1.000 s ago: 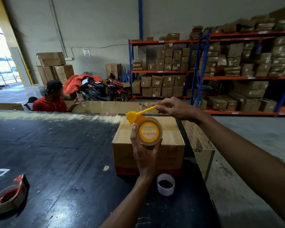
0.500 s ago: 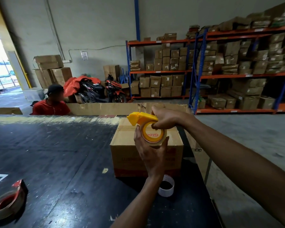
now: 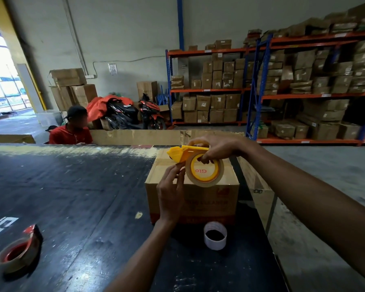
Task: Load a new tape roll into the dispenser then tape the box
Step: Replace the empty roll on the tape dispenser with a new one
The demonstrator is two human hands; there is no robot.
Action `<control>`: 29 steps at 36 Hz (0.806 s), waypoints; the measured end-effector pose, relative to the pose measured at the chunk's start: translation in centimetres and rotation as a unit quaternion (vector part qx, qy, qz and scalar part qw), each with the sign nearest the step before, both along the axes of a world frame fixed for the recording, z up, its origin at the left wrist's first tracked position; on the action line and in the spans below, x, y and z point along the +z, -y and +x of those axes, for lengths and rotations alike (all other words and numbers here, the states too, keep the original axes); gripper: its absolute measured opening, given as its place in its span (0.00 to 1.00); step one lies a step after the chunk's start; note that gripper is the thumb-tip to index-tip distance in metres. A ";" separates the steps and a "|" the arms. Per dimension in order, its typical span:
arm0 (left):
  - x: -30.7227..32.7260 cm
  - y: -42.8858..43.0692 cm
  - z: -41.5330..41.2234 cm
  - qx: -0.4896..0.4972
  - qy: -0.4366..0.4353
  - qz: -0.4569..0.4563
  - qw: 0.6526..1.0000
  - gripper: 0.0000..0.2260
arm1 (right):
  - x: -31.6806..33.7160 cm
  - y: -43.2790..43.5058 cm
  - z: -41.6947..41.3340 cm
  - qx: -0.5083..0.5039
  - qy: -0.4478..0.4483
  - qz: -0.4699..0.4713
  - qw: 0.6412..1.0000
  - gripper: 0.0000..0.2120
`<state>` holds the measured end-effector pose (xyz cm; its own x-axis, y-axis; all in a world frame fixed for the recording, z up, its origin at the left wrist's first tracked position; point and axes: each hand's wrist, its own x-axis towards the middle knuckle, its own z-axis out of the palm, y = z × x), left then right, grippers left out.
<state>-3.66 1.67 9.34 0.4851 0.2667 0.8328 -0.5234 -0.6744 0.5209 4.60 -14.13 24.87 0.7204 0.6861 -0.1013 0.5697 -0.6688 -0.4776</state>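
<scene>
Step in hand: loading, judged late in that step; new tape roll point(image 3: 204, 170) already seated in the yellow dispenser point(image 3: 182, 153), free end apparently being sought at the roll's left edge.
Right hand point(image 3: 217, 146): closed over the top of the dispenser, fingers hooked through the roll's orange core; clamped on dispenser and roll together.
Left hand point(image 3: 170, 191): raised from below, fingertips point(image 3: 178, 167) pinched at the roll's left rim, just under the dispenser's nose; whether a tape end lies between them cannot be told.
Roll relative to grip: held in the air between both hands, above the near top edge of the box point(image 3: 193, 196), clear of the table point(image 3: 72, 197).
Box: cardboard, standing on the table directly behind and below the hands; flaps closed, top seam largely hidden by the hands, no fresh tape discernible.
Spent core point(image 3: 215, 235): white, standing on the table just in front of the box.
Second dispenser point(image 3: 17, 252): red, with a roll, lying well apart at the near left of the table.
Next move, as judged: free end lifted and drawn forward past the nose to the cutter, then dispenser lowered onto the box seam.
Risk, as judged: tape end folding back onto the roll.
</scene>
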 end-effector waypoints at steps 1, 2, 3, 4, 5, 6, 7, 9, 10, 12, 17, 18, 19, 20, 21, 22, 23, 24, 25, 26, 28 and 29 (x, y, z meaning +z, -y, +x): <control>0.1 -0.2 0.0 0.010 0.003 0.010 1.000 0.10 | 0.1 0.0 0.0 0.000 0.001 0.000 1.000 0.32; 0.2 -0.4 0.0 0.015 0.007 0.018 1.000 0.09 | 0.2 0.0 -0.1 0.001 0.001 0.001 1.000 0.31; 0.3 -0.5 0.1 0.018 0.011 0.024 1.000 0.08 | 0.2 -0.1 -0.1 0.002 0.001 0.001 1.000 0.30; 0.3 -0.6 0.2 0.019 0.015 0.028 0.999 0.07 | 0.3 -0.1 -0.2 0.004 0.001 0.001 1.000 0.30; 0.3 -0.8 0.3 0.020 0.018 0.029 0.999 0.06 | 0.3 -0.3 -0.3 0.004 -0.001 0.002 1.000 0.31; 0.4 -0.8 0.4 0.020 0.020 0.026 0.999 0.05 | 0.3 -0.2 -0.4 0.002 -0.003 0.006 1.000 0.33; 0.4 -0.8 0.5 0.021 0.021 0.022 0.999 0.05 | 0.3 -0.2 -0.5 0.000 -0.005 0.010 1.000 0.35; 0.3 -0.9 0.6 0.023 0.022 0.014 0.999 0.04 | 0.3 -0.2 -0.7 0.000 -0.001 0.010 1.000 0.38; 0.3 -0.9 0.7 0.023 0.024 0.011 0.999 0.04 | 0.2 -0.2 -0.7 0.001 0.001 0.009 1.000 0.38; 0.3 -1.0 0.7 0.024 0.031 0.004 0.999 0.04 | 0.2 -0.1 -0.7 -0.001 -0.001 0.011 1.000 0.37; 0.7 -1.0 0.8 0.022 0.056 0.007 0.998 0.03 | 0.5 0.7 -0.4 -0.010 -0.020 0.024 0.999 0.32; 0.8 -0.9 0.8 0.023 0.057 0.012 0.998 0.03 | 0.6 0.8 -0.3 -0.010 -0.025 0.023 0.999 0.32; 0.8 -0.9 0.8 0.025 0.057 0.015 0.998 0.04 | 0.6 0.9 -0.3 -0.010 -0.030 0.022 0.999 0.31; 0.8 -0.9 0.9 0.029 0.054 0.017 0.998 0.05 | 0.6 1.0 -0.3 -0.012 -0.035 0.019 0.999 0.31; 0.9 -0.9 0.9 0.033 0.051 0.019 0.998 0.05 | 0.7 1.0 -0.3 -0.013 -0.038 0.015 0.999 0.31; 1.1 -1.0 1.0 0.036 0.050 0.017 0.998 0.05 | 0.7 1.1 -0.3 -0.013 -0.042 0.011 0.999 0.31; 1.2 -1.1 1.1 0.035 0.051 0.006 0.998 0.05 | 0.8 1.4 -0.3 -0.015 -0.046 0.008 0.999 0.31; 1.4 -1.5 1.1 0.032 0.055 -0.011 0.998 0.04 | 0.8 1.8 -0.3 -0.018 -0.052 0.005 0.998 0.30; 1.5 -2.0 1.2 0.031 0.060 -0.020 0.998 0.03 | 0.8 2.2 -0.2 -0.020 -0.058 0.006 0.998 0.30; 1.7 -2.4 1.3 0.026 0.065 -0.015 0.997 0.03 | 0.8 2.6 -0.2 -0.024 -0.061 0.006 0.998 0.30; 1.8 -3.2 1.3 0.010 0.065 0.017 0.998 0.03 | 0.9 3.2 -0.3 -0.026 -0.056 0.001 0.998 0.32; 1.9 -3.5 1.4 0.001 0.062 0.028 0.998 0.03 | 1.0 3.3 -0.3 -0.024 -0.053 0.000 0.998 0.32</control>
